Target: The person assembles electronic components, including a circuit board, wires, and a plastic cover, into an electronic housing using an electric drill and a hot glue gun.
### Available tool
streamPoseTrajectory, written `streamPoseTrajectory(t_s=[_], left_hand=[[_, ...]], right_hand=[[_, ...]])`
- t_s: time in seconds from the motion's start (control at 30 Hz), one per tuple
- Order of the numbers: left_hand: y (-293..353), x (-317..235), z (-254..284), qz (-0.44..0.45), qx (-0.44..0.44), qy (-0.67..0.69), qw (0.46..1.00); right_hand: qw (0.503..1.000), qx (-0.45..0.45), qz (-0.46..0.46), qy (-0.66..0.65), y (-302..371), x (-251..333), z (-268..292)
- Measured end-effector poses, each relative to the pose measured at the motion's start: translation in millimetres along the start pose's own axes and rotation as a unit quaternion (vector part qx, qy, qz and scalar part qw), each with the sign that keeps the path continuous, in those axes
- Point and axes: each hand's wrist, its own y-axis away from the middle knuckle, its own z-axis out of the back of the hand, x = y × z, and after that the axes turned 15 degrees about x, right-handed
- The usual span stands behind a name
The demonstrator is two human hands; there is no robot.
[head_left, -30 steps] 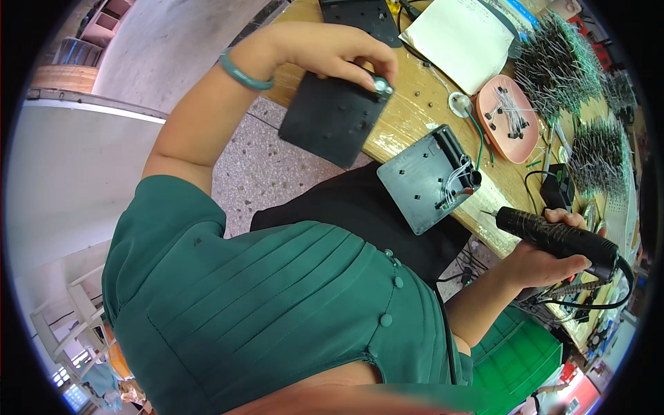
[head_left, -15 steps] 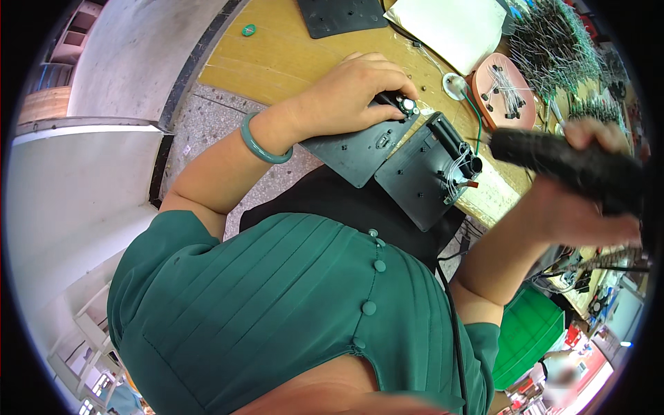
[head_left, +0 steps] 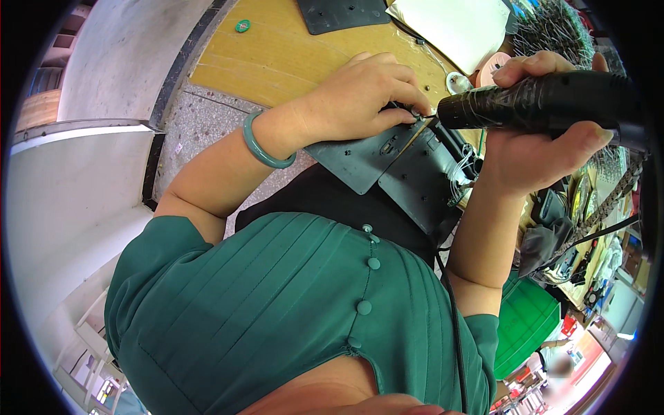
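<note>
My right hand [head_left: 515,155] is wrapped around a black electric screwdriver [head_left: 532,104], held almost level with tape around its body. Its thin bit points left, reaching the far edge of a black plastic casing half [head_left: 363,159] by my left fingertips. My left hand [head_left: 370,93] is closed on that edge, thumb and fingers pinching around a small part mostly hidden beneath them. Against this half lies a second black casing half [head_left: 422,187], with a bundle of thin white wires [head_left: 458,176] at its right end. Both halves rest at the table's near edge, above my lap.
Farther back on the wooden table [head_left: 277,52] are a black plate [head_left: 342,14], a white sheet [head_left: 453,28] and a small green disc [head_left: 242,25]. A pink tray [head_left: 492,68] and a heap of wired parts [head_left: 553,31] sit right. A green crate [head_left: 529,325] stands lower right.
My right hand has brought the screwdriver left, so its bit now meets the casing edge at my left fingers. My left hand stays on the casing, its fingertips shifted slightly.
</note>
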Motion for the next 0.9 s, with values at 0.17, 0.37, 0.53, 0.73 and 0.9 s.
streamPoseTrajectory(t_s=[0.17, 0.37, 0.53, 0.73, 0.9], left_hand=[[-0.4, -1.0, -0.7, 0.002, 0.007, -0.013, 1.0], [0.0, -2.6, 0.0, 0.011, 0.011, -0.014, 1.0], [-1.3, -3.9, 0.1, 0.021, 0.021, -0.016, 0.999], [-5.8, -4.1, 3.8, 0.029, 0.045, -0.022, 0.998], [-13.7, -10.7, 5.8, 0.059, 0.056, -0.055, 0.995]], right_hand=[[0.998, 0.022, 0.032, -0.055, -0.4, 5.5, -5.1], [0.994, -0.007, -0.051, 0.095, -4.6, 15.8, -20.4], [0.993, 0.028, -0.047, 0.105, -1.8, 15.5, -20.6], [0.991, 0.07, 0.048, -0.102, 0.6, -3.2, -7.7], [0.995, 0.052, 0.036, -0.076, 0.3, -2.9, -7.5]])
